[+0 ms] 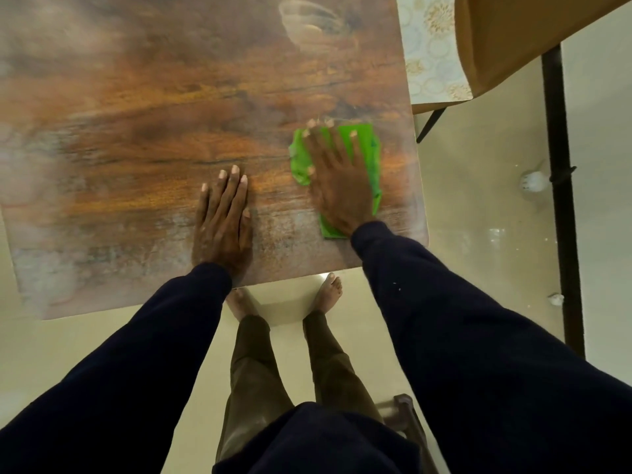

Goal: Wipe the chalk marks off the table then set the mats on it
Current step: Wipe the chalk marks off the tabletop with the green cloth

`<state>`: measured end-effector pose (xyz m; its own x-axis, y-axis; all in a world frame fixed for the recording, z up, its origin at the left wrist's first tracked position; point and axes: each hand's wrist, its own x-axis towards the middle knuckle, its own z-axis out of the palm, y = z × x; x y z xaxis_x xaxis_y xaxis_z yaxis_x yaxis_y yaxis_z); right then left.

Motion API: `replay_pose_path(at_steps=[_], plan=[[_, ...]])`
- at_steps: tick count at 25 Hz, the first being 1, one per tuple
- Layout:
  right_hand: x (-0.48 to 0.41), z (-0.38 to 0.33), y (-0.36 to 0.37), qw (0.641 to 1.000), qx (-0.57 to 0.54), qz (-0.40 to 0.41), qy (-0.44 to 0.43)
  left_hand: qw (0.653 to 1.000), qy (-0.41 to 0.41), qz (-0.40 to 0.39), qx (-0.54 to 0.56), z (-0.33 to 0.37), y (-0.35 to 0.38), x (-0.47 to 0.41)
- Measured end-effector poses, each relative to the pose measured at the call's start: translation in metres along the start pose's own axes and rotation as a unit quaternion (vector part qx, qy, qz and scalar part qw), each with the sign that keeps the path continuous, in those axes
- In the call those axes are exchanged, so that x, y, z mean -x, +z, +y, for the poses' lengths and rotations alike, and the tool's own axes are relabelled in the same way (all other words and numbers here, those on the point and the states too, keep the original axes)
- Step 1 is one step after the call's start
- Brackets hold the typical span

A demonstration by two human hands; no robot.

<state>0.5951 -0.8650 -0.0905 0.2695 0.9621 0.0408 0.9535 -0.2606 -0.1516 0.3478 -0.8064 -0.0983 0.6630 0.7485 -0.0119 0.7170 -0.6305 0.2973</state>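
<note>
1. My right hand, fingers spread, presses a green cloth flat near the desk's right edge.
2. My left hand lies palm-down on the bare wooden desk, apart from the cloth.
3. Whitish chalk smears show at the far side.
4. A patterned mat lies beyond the right edge.

Green cloth — brown wood-grain table smeared with whitish chalk.

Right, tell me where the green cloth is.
In the head view, the crumpled green cloth lies flat under the right hand near the right edge of the brown wooden table, with the left hand resting beside it.
</note>
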Motion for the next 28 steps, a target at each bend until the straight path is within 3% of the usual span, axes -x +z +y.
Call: replay_pose_path(at_steps=[2,5,10,12,14,18,21,25,28], plan=[[0.030,-0.022,0.004,0.996,-0.010,-0.020,-0.082,1.000,0.004,0.007,0.007,0.000,0.000,-0.001],[0.094,0.012,-0.002,0.986,-0.033,-0.067,-0.150,1.000,0.002,0.015,0.014,-0.001,0.003,-0.002],[0.077,0.096,-0.024,0.997,-0.021,-0.067,-0.033,1.000,0.009,0.027,0.012,-0.006,0.011,-0.005],[0.032,0.088,-0.019,0.998,-0.007,-0.045,0.043,0.999,0.008,0.034,0.015,-0.010,0.014,-0.005],[-0.012,0.065,-0.011,0.998,0.002,-0.027,0.056,0.999,-0.003,0.040,0.019,-0.011,0.015,-0.004],[-0.041,0.003,0.000,1.000,0.008,-0.011,-0.012,0.996,-0.049,0.063,0.028,-0.009,0.012,-0.002],[-0.003,-0.032,0.001,0.993,0.001,-0.053,-0.105,0.993,-0.084,0.078,0.042,-0.009,0.010,-0.001],[0.062,0.023,-0.006,0.964,-0.019,-0.122,-0.236,0.990,-0.095,0.092,0.053,-0.009,0.011,-0.003],[0.041,0.071,-0.018,0.980,-0.013,-0.099,-0.171,0.989,-0.100,0.096,0.045,-0.008,0.013,-0.002]])
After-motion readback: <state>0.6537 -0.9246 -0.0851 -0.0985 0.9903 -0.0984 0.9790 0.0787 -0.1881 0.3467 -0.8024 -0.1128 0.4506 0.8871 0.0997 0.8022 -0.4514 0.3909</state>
